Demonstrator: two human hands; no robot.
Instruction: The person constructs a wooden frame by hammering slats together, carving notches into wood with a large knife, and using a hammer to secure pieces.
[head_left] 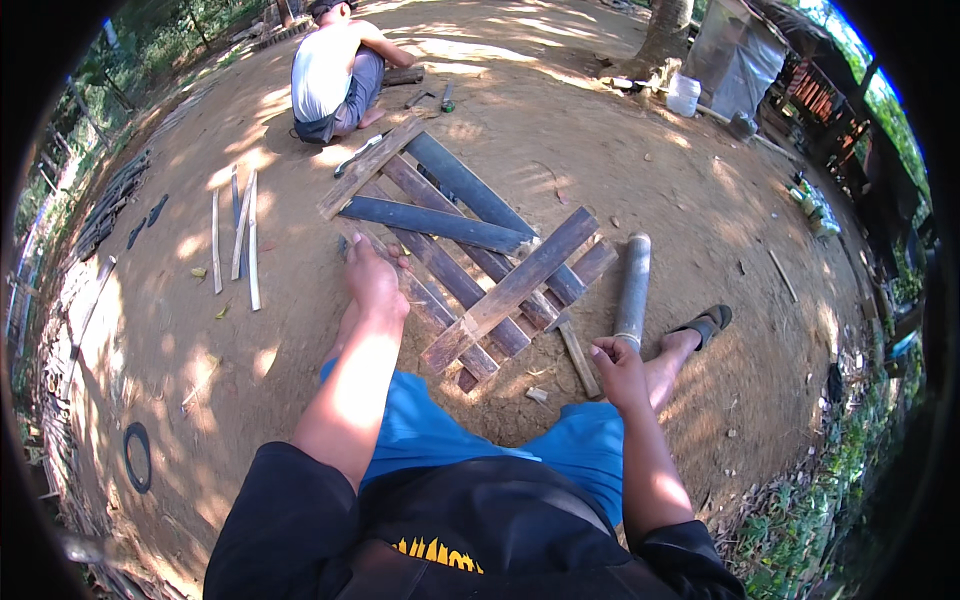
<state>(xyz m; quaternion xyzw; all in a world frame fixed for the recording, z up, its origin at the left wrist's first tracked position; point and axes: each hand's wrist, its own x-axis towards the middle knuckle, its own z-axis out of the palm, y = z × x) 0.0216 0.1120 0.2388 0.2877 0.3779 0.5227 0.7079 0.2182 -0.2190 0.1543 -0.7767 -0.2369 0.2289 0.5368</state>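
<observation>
A slatted wooden frame (465, 290) of dark planks lies on the dirt before my knees, with crosspieces at both ends and one slanting plank. My left hand (372, 278) is closed beside its left edge, fingers curled; a small dark thing shows by the fingertips, too unclear to name. On the right, my right hand (620, 370) is pinched, just below the near end of a grey cylinder (632, 285), possibly bamboo or pipe. Whatever it pinches is too small to tell. Between frame and right hand lies a wooden stick (579, 360), its far end partly hidden by the frame.
Another person (335, 75) squats at the far side near some hand tools (447, 98). Several thin strips (252, 240) lie to the left, a black ring (137, 457) at lower left. A tree trunk (665, 40) and white container (684, 95) stand far right.
</observation>
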